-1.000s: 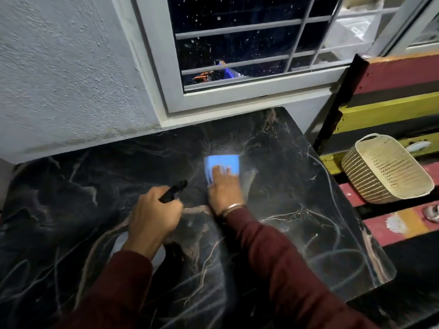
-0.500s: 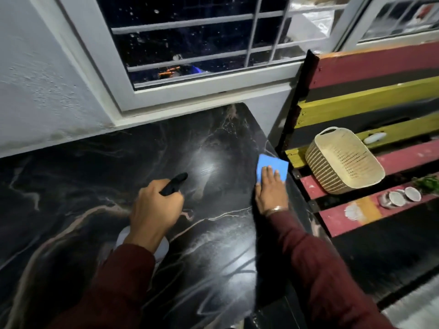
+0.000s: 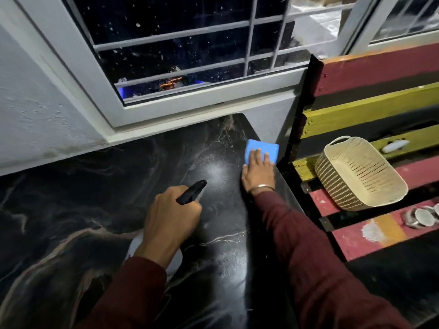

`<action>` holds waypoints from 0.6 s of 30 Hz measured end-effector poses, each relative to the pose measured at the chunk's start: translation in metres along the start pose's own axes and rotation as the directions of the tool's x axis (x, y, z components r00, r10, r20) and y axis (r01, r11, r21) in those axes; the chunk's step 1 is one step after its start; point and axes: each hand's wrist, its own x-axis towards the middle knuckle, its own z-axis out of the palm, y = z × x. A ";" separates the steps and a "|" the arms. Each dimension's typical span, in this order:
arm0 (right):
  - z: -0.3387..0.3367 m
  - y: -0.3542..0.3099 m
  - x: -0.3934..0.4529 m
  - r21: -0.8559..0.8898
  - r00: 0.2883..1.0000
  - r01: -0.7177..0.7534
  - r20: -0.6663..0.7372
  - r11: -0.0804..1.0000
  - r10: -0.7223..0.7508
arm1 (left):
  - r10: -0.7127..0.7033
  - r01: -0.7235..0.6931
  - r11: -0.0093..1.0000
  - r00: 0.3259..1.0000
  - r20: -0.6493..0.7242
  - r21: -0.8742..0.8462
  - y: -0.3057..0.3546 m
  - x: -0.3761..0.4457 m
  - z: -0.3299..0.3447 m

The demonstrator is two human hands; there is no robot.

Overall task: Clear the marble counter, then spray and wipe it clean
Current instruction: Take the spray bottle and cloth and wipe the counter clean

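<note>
The black marble counter [image 3: 95, 210] with pale veins fills the lower left. My right hand [image 3: 257, 170] lies flat, fingers spread, pressing a blue cloth [image 3: 261, 148] onto the counter's far right corner beside the edge. My left hand [image 3: 171, 217] grips a spray bottle [image 3: 191, 192]; its black nozzle points toward the far right, and its white body shows below my wrist. A wet sheen glints on the marble between my two hands.
A white-framed barred window [image 3: 190, 55] and grey wall back the counter. To the right stands a red, yellow and black slatted bench [image 3: 370, 67] bearing a cream perforated basket [image 3: 356, 172] and several small round cups [image 3: 420, 216].
My right hand has slid the blue cloth from the counter's middle to its right edge, then farther toward the back corner. The left hand keeps its hold on the spray bottle.
</note>
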 end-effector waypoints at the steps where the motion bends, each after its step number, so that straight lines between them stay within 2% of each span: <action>1: 0.000 -0.013 0.000 -0.012 0.995 0.102 0.020 0.995 -0.102 | 0.002 -0.002 1.000 1.000 -0.008 0.007 0.001 0.004 0.001; 3: 0.003 -0.019 -0.013 -0.005 0.929 0.361 0.087 0.933 -0.359 | -0.003 0.004 1.000 1.000 -0.026 0.004 0.003 0.008 0.003; 4: 0.001 -0.013 -0.022 0.005 0.898 0.429 0.103 0.903 -0.427 | -0.008 0.008 1.000 0.999 -0.039 -0.011 0.002 0.009 0.001; 5: 0.000 -0.003 -0.026 0.027 0.899 0.428 0.092 0.903 -0.429 | -0.009 0.008 1.000 0.999 -0.043 -0.018 0.000 0.010 0.000; 6: -0.011 0.029 -0.038 0.045 0.931 0.358 0.065 0.933 -0.361 | -0.006 0.006 1.000 1.000 -0.014 -0.029 0.012 0.001 0.006; 9: -0.009 0.067 -0.067 0.037 0.990 0.139 0.015 0.990 -0.140 | -0.019 0.019 0.999 1.000 -0.020 -0.038 0.015 -0.005 0.013; 11: 0.000 0.059 -0.096 0.068 0.995 0.098 -0.009 0.993 -0.098 | -0.020 0.019 0.999 0.999 -0.034 -0.045 0.015 -0.003 0.019; 12: 0.004 0.048 -0.116 0.081 0.992 0.125 -0.010 0.989 -0.124 | -0.014 0.012 0.999 0.999 -0.045 -0.048 0.015 -0.004 0.021; 15: 0.022 0.003 -0.188 0.076 0.931 0.365 -0.010 0.928 -0.365 | 0.006 -0.008 0.999 0.999 -0.038 -0.051 0.011 -0.015 0.024; 18: 0.019 -0.005 -0.229 0.066 0.785 0.610 0.080 0.789 -0.614 | 0.032 -0.034 0.998 0.999 -0.029 -0.059 0.001 -0.028 0.020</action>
